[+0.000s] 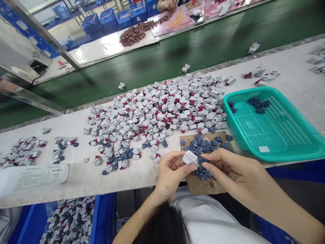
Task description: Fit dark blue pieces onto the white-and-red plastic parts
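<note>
My left hand [170, 174] is closed, with thumb and fingers gripping a light grey plastic part [190, 157] of blocky, ribbed shape. From the other side my right hand [235, 169] pinches a small dark blue plastic piece [199, 160] at the end of the grey part. Whether the two are joined I cannot make out. Beneath both hands, a pile of dark blue pieces [203, 145] lies on a stained brown cardboard sheet [203, 189]. Beyond them spreads a large heap of grey parts [152, 108], many with dark red pieces on them.
A green plastic basket [291, 154] holding a few blue pieces stands at right. On the left are smaller groups of parts [22, 150] and a labelled white bottle [38, 177]. A blue bin [95, 217] of parts sits below. Across the green belt [172, 56], another person's hand [169, 4] shows.
</note>
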A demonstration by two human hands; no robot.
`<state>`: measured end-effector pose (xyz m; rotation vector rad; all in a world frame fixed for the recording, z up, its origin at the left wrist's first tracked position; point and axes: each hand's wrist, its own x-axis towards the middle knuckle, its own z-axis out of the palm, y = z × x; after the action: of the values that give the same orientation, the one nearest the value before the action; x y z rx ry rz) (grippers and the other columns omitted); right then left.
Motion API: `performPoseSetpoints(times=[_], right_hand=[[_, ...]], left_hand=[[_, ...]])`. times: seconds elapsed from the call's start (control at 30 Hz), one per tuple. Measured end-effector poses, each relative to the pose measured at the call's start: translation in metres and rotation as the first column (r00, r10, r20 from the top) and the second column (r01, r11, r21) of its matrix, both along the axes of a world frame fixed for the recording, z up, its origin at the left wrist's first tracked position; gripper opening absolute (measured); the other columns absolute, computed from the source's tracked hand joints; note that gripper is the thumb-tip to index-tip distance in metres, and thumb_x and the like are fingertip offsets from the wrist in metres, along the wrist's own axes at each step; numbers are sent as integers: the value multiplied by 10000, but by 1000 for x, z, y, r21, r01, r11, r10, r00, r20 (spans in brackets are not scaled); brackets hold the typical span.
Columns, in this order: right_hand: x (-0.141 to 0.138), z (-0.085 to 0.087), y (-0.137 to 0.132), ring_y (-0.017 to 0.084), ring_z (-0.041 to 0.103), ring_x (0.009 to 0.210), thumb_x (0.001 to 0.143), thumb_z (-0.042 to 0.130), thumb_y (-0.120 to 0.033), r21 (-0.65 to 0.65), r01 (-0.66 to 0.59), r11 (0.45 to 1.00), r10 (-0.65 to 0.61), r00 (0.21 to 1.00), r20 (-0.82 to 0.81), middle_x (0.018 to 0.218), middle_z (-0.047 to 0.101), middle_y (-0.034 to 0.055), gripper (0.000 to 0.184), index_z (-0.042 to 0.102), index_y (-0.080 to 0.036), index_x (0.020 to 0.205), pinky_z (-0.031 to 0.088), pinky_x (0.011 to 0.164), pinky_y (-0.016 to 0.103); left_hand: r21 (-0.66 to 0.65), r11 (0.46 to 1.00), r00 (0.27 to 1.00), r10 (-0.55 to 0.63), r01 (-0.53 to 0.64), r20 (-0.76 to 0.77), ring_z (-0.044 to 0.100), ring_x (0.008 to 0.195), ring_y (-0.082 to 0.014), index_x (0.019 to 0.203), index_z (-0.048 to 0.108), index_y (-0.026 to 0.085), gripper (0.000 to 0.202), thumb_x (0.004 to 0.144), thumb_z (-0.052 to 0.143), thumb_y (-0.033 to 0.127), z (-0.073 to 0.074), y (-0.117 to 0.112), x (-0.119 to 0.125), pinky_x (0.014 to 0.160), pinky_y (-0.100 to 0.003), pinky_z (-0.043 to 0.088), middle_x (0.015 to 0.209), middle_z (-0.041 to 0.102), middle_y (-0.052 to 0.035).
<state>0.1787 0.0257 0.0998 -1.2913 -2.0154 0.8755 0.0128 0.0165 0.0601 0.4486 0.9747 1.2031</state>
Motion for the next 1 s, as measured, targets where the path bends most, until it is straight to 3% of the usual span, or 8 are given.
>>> performPoseSetpoints(times=[0.2, 0.37, 0.6, 0.73, 0.8, 0.87, 0.93, 1.0], right_hand=[[4, 10, 9, 118, 521, 528, 950, 462, -271, -162, -147, 976, 154, 988, 28, 665, 594, -13, 171, 561, -199, 830, 377, 480, 230], [8, 10, 19, 131, 500, 523, 920, 461, -274, -253, -248, 935, 259, 966, 9, 642, 586, -3, 178, 551, -211, 781, 341, 475, 245], [9, -7, 24, 97, 393, 460, 902, 496, -295, -292, -243, 925, 230, 970, -79, 534, 476, -44, 189, 502, -201, 738, 257, 441, 226], [9, -12, 29, 101, 418, 468, 899, 544, -436, -483, -280, 830, 214, 959, -188, 532, 509, -35, 274, 586, -191, 782, 273, 438, 217], [4, -15, 34, 107, 444, 503, 867, 568, -540, -467, -179, 866, 85, 973, -217, 552, 512, -18, 382, 614, -184, 735, 311, 452, 214], [-7, -16, 38, 125, 507, 577, 811, 585, -640, -430, 53, 901, -195, 936, -293, 618, 551, 4, 461, 627, -187, 734, 384, 490, 215], [-23, -14, 39, 155, 593, 709, 738, 608, -715, -517, 190, 835, -433, 806, -404, 754, 636, 35, 529, 647, -193, 815, 480, 590, 232], [-40, -11, 38, 188, 644, 835, 691, 621, -756, -668, 110, 736, -529, 709, -466, 866, 691, 66, 590, 657, -191, 855, 527, 706, 263]], left_hand=[[39, 998, 990, -36, 42, -134, 689, 682, -165, 779, 729, 195, 330, 508, 916, 211, -2, -5, -2, 676, -277, 576, 736, 744, -11], [19, 996, 988, -81, 84, -132, 688, 695, -176, 744, 697, 188, 352, 487, 926, 260, -5, -9, 3, 682, -298, 575, 745, 739, -19], [5, 997, 989, -78, 79, -126, 682, 708, -161, 797, 620, 186, 369, 593, 872, 362, -16, -10, 8, 714, -287, 548, 758, 714, -12], [51, 939, 920, -320, 339, -224, 587, 541, -124, 1015, 539, 210, 370, 760, 730, 399, -14, -7, -3, 537, -235, 450, 649, 610, 31], [92, 888, 843, -388, 450, -374, 462, 462, -103, 1087, 506, 215, 340, 812, 644, 359, -9, -3, -9, 470, -227, 345, 580, 498, 65], [130, 868, 780, -354, 479, -516, 373, 472, -101, 1034, 503, 216, 240, 814, 572, 281, -5, 1, -11, 474, -241, 288, 578, 420, 71], [176, 857, 754, -306, 484, -581, 354, 512, -115, 941, 479, 222, 152, 796, 521, 242, -2, 5, -9, 505, -256, 283, 605, 400, 61], [255, 847, 769, -246, 467, -590, 368, 560, -134, 864, 444, 226, 76, 815, 483, 268, -1, 7, -2, 551, -273, 302, 639, 408, 44]])
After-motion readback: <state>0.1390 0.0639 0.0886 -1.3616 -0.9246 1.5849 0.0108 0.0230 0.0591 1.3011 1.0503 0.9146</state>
